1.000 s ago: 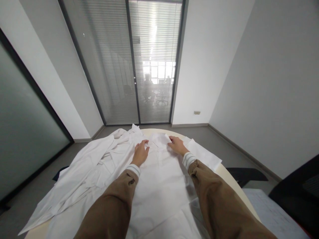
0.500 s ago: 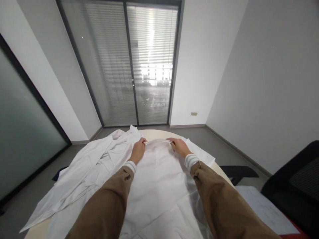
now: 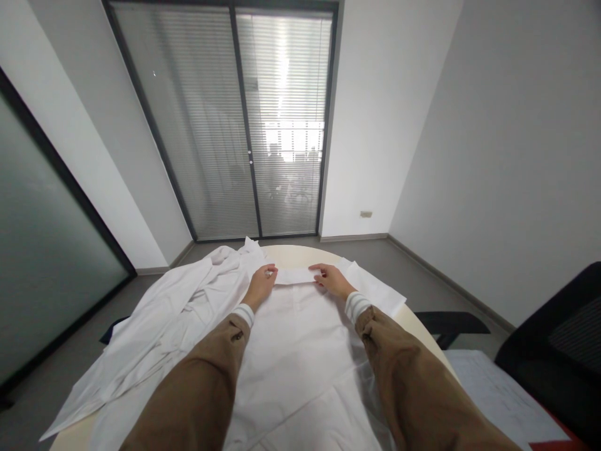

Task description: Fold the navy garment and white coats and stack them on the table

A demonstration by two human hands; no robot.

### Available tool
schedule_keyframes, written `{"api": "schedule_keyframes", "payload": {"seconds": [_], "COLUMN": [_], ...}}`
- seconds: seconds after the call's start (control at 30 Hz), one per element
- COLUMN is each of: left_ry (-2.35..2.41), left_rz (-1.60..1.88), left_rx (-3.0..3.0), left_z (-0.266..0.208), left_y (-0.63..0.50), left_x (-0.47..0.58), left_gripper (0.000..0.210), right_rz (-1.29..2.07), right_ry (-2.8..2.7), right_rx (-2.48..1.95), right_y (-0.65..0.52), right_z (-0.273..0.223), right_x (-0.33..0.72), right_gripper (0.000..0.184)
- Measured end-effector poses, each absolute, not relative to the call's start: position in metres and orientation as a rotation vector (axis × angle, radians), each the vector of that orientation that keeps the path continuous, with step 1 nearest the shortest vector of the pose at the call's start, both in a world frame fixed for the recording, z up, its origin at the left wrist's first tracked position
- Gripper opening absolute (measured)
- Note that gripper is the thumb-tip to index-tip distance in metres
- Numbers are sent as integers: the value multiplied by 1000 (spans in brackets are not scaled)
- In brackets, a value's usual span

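Far left: a frosted glass wall panel with a dark frame [image 3: 42,250]. Next to it, a heap of crumpled white garments [image 3: 173,313] spills over the left side of the round cream-coloured table [image 3: 295,252] and hangs past its edge.

Your left hand [image 3: 260,285] sits at the far end of the flat white collared shirt [image 3: 295,351], which is spread down the middle of the table between your two brown sleeves. Your left fingers are curled together and pinch the left end of the shirt's folded white collar band [image 3: 293,275]; the thumb is hidden, so the exact grip is probably a thumb-and-fingertip nip, but you cannot be sure from here.

The collar band lies straight across between both hands, at the far edge of the shirt, close to the table's far rim.

Your right hand [image 3: 331,280] holds the right end of the same band, fingers bunched and closed on the cloth, knuckles up. Striped white cuffs show at both wrists.

Right of that hand: a flat white cloth piece [image 3: 375,291] lies on the table. Lower right: a white printed sheet [image 3: 498,394], then a black office chair [image 3: 558,351].

Behind: a glass sliding door with horizontal blinds [image 3: 244,125].
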State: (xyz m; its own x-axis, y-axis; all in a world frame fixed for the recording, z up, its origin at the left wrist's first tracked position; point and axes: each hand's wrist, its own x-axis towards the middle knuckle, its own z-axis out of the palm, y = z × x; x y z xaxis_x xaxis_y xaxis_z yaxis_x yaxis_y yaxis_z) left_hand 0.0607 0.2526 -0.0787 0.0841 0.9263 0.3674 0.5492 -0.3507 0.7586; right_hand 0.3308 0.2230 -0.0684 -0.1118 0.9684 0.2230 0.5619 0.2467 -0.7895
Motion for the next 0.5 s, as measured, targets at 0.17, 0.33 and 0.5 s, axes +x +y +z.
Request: {"api": "schedule_keyframes", "payload": {"seconds": [0.17, 0.33, 0.5], "left_ry": [1397, 1383, 1485], "left_rz": [1149, 1072, 710], "left_rx": [2014, 2197, 2655], "left_z": [-91, -96, -87], "left_y": [260, 250, 232], "left_x": [60, 61, 63], "left_gripper": [33, 25, 30], "right_rz": [507, 310, 42], "right_ry": [-1883, -1994, -2043], "right_rx": [-1620, -1749, -1892], "right_y": [225, 217, 198], "right_z": [-73, -67, -63], "right_x": [324, 310, 282], "right_gripper": [44, 33, 32]}}
